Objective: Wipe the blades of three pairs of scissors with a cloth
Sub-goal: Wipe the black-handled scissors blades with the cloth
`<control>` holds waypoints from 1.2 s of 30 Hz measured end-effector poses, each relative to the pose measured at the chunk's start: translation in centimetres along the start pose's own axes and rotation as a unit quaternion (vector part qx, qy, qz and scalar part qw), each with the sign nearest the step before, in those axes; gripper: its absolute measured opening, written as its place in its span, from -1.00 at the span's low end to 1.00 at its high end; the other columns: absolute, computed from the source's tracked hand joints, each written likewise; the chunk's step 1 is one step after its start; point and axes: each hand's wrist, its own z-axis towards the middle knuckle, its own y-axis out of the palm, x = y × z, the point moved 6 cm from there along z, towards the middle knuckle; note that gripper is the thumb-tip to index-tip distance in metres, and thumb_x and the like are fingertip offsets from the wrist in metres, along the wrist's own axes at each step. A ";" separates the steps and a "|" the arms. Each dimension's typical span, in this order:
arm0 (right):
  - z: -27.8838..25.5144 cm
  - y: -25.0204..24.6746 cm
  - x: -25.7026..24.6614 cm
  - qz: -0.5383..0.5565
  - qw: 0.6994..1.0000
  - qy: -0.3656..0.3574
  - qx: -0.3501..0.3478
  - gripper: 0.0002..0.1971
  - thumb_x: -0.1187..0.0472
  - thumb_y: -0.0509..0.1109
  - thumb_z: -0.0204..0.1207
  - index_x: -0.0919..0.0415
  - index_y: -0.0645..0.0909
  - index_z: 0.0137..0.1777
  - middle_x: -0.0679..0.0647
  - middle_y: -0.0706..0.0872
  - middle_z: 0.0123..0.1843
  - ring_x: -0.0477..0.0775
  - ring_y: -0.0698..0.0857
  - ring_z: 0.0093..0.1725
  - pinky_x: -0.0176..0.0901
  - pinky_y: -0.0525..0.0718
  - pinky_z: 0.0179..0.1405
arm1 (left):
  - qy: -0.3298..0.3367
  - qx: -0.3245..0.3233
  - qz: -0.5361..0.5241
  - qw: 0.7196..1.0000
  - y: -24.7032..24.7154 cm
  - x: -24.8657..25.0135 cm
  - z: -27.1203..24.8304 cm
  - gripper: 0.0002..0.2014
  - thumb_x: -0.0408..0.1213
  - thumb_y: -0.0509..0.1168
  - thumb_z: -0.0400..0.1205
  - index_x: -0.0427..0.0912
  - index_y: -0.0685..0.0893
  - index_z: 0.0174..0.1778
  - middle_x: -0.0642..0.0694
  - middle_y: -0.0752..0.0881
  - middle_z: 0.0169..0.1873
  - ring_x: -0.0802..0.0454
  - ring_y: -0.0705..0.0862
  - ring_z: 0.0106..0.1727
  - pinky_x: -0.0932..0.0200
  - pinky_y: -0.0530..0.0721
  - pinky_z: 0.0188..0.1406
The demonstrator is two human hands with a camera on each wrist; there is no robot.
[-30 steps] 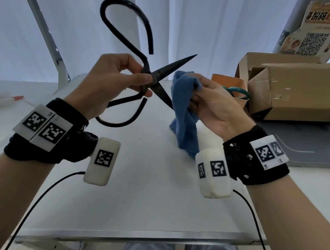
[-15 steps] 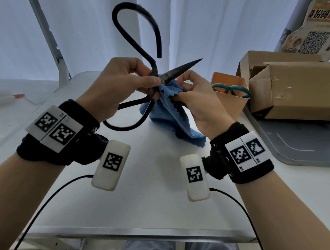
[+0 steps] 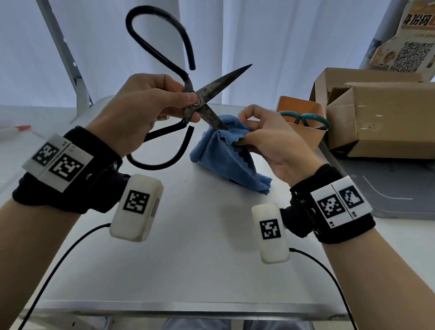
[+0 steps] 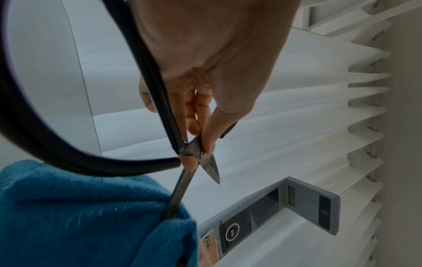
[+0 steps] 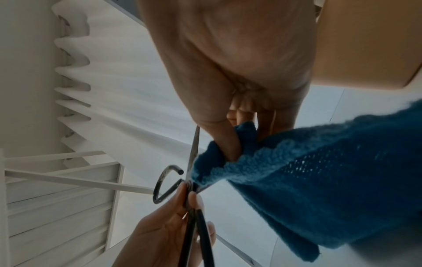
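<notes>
A: So, where are the scissors?
B: Black-handled scissors (image 3: 189, 97), blades spread, gripped at pivot by left hand (image 3: 141, 110), above bench (image 3: 181, 251).
A: Right hand (image 3: 270, 140)?
B: Pinching blue cloth (image 3: 227, 152) round lower blade.

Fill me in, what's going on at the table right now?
A person is cleaning a pair of black scissors. The left hand pinches them near the pivot with the blades spread open. The right hand pinches a blue cloth around the lower blade, whose tip is buried in the fabric; the upper blade is bare. A teal-handled pair of scissors sits in an orange holder beside a cardboard box. No third pair is visible.
</notes>
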 end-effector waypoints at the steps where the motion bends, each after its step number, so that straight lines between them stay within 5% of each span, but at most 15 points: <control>1: -0.1 -0.3 0.2 -0.004 1.000 0.008 0.004 -0.73 0.61 0.37 0.52 0.22 0.52 -0.04 0.23 0.81 -0.06 0.17 0.79 -0.05 -0.07 0.79 0.03 | -0.002 0.003 -0.005 1.000 -0.2 -0.1 0.0 -0.82 -0.35 0.46 0.61 -0.11 0.62 -0.25 -0.10 0.86 -0.24 -0.02 0.87 -0.13 0.07 0.42 -0.02; 7: -0.5 -2.9 2.1 0.002 0.997 0.059 0.054 -0.74 0.55 0.30 0.61 0.19 0.68 0.04 0.24 0.77 0.05 0.14 0.73 0.05 -0.13 0.77 0.03 | -0.027 0.056 -0.082 0.995 -1.8 -0.7 0.4 -0.83 -0.33 0.43 0.64 -0.10 0.70 -0.28 -0.04 0.83 -0.27 0.01 0.85 -0.17 0.05 0.44 0.13; 11: -0.5 -2.4 2.7 0.258 0.963 0.074 0.030 -0.79 0.47 0.21 0.69 0.29 0.66 0.11 0.15 0.75 -0.06 0.05 0.74 -0.05 -0.18 0.78 0.00 | -0.056 0.058 -0.144 0.986 -1.2 -1.6 0.6 -0.90 -0.30 0.34 0.72 -0.18 0.69 -0.10 0.03 0.83 -0.24 0.09 0.84 -0.13 0.11 0.51 0.20; 15: -0.3 0.2 1.8 0.403 0.910 0.088 -0.028 -0.84 0.40 0.25 0.67 0.38 0.62 0.17 0.23 0.73 0.02 0.09 0.74 0.04 -0.11 0.74 0.20 | -0.071 0.040 -0.180 0.980 1.1 -2.2 0.6 -0.87 -0.31 0.29 0.76 -0.19 0.66 -0.10 0.04 0.75 -0.33 0.08 0.85 -0.08 0.15 0.51 0.08; 19: -0.3 2.5 1.2 0.430 0.896 0.105 -0.041 -0.83 0.37 0.24 0.69 0.40 0.62 0.16 0.22 0.73 0.02 0.08 0.73 -0.01 -0.16 0.73 0.14 | -0.073 0.020 -0.190 0.979 3.2 -2.3 0.6 -0.84 -0.34 0.27 0.77 -0.21 0.63 -0.14 -0.08 0.70 -0.31 -0.02 0.86 0.00 0.19 0.51 -0.12; 23: 0.0 3.5 1.1 0.475 0.871 0.126 -0.001 -0.85 0.39 0.31 0.66 0.33 0.57 0.19 0.27 0.77 -0.15 0.14 0.81 -0.27 0.02 0.84 -0.24 | -0.056 0.013 -0.146 0.988 4.8 -2.0 0.3 -0.93 -0.36 0.30 0.75 -0.29 0.64 0.02 -0.08 0.74 -0.28 0.18 0.74 -0.35 0.29 0.53 -0.25; 26: 0.2 3.4 1.0 0.452 0.882 0.130 0.035 -0.88 0.41 0.35 0.65 0.34 0.59 0.14 0.29 0.75 -0.15 0.15 0.78 -0.37 -0.02 0.81 -0.47 | -0.042 0.021 -0.107 0.993 5.1 -2.2 0.3 -0.84 -0.36 0.33 0.73 -0.20 0.61 -0.18 -0.07 0.66 -0.29 0.19 0.65 -0.43 0.37 0.52 -0.37; 31: 0.5 3.1 1.8 0.446 0.884 0.127 0.058 -0.81 0.37 0.37 0.63 0.34 0.61 0.22 0.28 0.73 -0.01 0.17 0.74 -0.16 0.01 0.81 -0.13 | -0.033 0.024 -0.097 0.994 5.2 -2.1 0.2 -0.78 -0.36 0.33 0.73 -0.15 0.57 -0.25 -0.12 0.71 -0.21 0.16 0.70 -0.37 0.42 0.50 -0.45; 34: 0.3 2.8 1.8 0.484 0.864 0.124 0.062 -0.91 0.36 0.31 0.68 0.40 0.61 0.01 0.27 0.70 -0.16 0.11 0.71 -0.27 -0.01 0.83 -0.31 | -0.038 0.024 -0.116 0.992 5.0 -1.8 0.2 -0.80 -0.37 0.32 0.74 -0.15 0.56 -0.21 -0.10 0.78 -0.21 0.14 0.81 -0.28 0.43 0.50 -0.47; 36: 0.2 2.8 1.7 0.484 0.864 0.127 0.055 -0.93 0.38 0.33 0.66 0.39 0.61 0.05 0.29 0.72 -0.13 0.12 0.72 -0.27 -0.02 0.83 -0.32 | -0.035 0.021 -0.106 0.994 5.2 -1.7 0.1 -0.78 -0.36 0.33 0.74 -0.14 0.56 -0.24 -0.05 0.78 -0.28 0.15 0.82 -0.29 0.41 0.51 -0.44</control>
